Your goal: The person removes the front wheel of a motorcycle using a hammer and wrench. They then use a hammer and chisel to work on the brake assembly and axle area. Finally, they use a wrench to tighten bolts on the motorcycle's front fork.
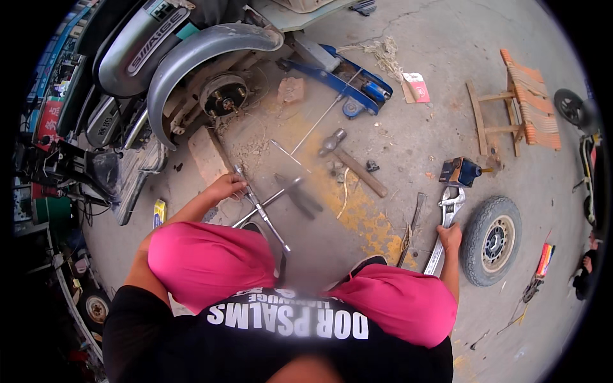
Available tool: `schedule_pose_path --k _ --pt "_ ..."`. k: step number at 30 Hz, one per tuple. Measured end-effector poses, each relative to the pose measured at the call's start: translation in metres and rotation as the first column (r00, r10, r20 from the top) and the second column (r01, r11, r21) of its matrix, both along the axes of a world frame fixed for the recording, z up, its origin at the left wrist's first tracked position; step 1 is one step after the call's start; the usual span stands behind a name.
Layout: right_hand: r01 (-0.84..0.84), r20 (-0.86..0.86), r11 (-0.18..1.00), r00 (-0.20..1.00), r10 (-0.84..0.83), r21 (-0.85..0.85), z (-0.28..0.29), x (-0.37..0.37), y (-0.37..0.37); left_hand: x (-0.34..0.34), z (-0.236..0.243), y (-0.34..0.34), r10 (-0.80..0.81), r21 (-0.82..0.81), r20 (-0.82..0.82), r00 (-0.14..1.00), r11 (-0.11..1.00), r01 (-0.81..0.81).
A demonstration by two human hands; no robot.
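Observation:
My left hand (227, 186) is closed around one arm of a silver four-way lug wrench (258, 207), which sits low over the floor in front of my left knee. A reddish brick block (207, 156) lies just beyond that hand. On the other side, my right hand (451, 236) grips the handle of a large silver adjustable wrench (453, 199), its jaw pointing away from me. Right beside it stands a small wheel with a tyre (472, 239). Beyond the left hand, a bare wheel hub (223, 94) with studs shows under a grey fender (214, 45).
A hammer (354, 163) and dark pliers (299, 198) lie between my knees and a blue floor jack (354, 83). A dark pry bar (415, 220) rests left of the adjustable wrench. Farther right are a blue box (458, 172) and a wooden folding stool (530, 102).

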State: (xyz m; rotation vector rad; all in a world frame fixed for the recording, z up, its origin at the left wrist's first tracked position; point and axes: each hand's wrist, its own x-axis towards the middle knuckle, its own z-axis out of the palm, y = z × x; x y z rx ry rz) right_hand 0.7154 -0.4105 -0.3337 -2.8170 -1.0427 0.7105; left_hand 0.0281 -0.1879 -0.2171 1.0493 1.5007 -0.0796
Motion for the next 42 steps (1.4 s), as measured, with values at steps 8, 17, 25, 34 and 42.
schedule_pose_path --k 8,17,25,34,42 --pt "0.391 -0.591 0.913 0.765 -0.256 0.112 0.038 -0.011 -0.032 -0.011 0.002 -0.013 0.186 0.002 0.112 0.976 0.982 -0.187" --pt "-0.061 -0.385 0.984 0.915 0.122 0.167 0.149 -0.083 -0.036 0.013 -0.012 0.059 0.681 -0.272 0.590 0.434 0.674 -0.687" --pt "-0.718 -0.236 0.695 0.681 0.694 -0.027 0.278 -0.151 0.105 0.045 -0.004 0.127 0.631 -0.430 0.775 0.020 0.550 -0.716" --pt "-0.837 -0.284 0.538 0.493 0.823 0.106 0.315 -0.259 0.167 0.041 -0.040 0.137 0.559 -0.464 0.823 -0.099 0.563 -0.684" --pt "-0.299 -0.757 0.918 0.528 0.385 0.259 0.272 -0.333 0.153 0.045 -0.049 0.144 0.536 -0.614 0.774 -0.338 0.505 -0.606"
